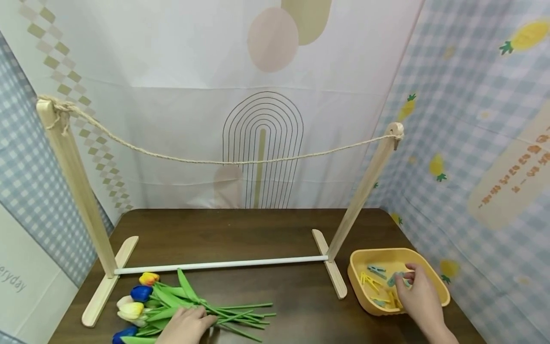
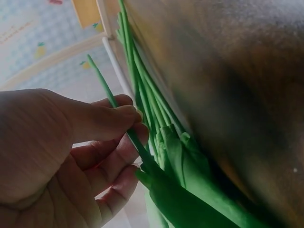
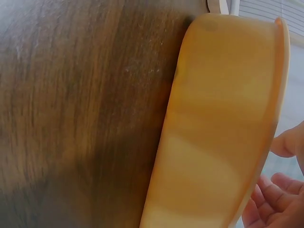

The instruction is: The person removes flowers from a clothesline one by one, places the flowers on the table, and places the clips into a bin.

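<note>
Artificial tulips with green stems lie bunched at the table's front left; their blossoms include a yellow-white tulip point(image 1: 131, 310) and a blue tulip point(image 1: 141, 293). My left hand point(image 1: 187, 325) is over the bunch. In the left wrist view, the left thumb and fingertips pinch one green tulip stem point(image 2: 109, 92), lifted slightly off the other stems point(image 2: 142, 90). At the right, my right hand point(image 1: 418, 291) reaches into a yellow basket point(image 1: 365, 298) and pinches a teal clothespin point(image 1: 394, 279). Yellow clothespins point(image 1: 370, 282) and more teal ones lie beneath. The right wrist view hides the clothespin behind the basket wall point(image 3: 213, 118).
A wooden stand spans the table, with a left post point(image 1: 81, 191), a right post point(image 1: 363, 196) and a white bottom bar point(image 1: 223, 264). A twine rope point(image 1: 223, 162) sags between the post tops. Patterned cloth point(image 1: 180, 119) hangs behind the brown table point(image 1: 240, 234).
</note>
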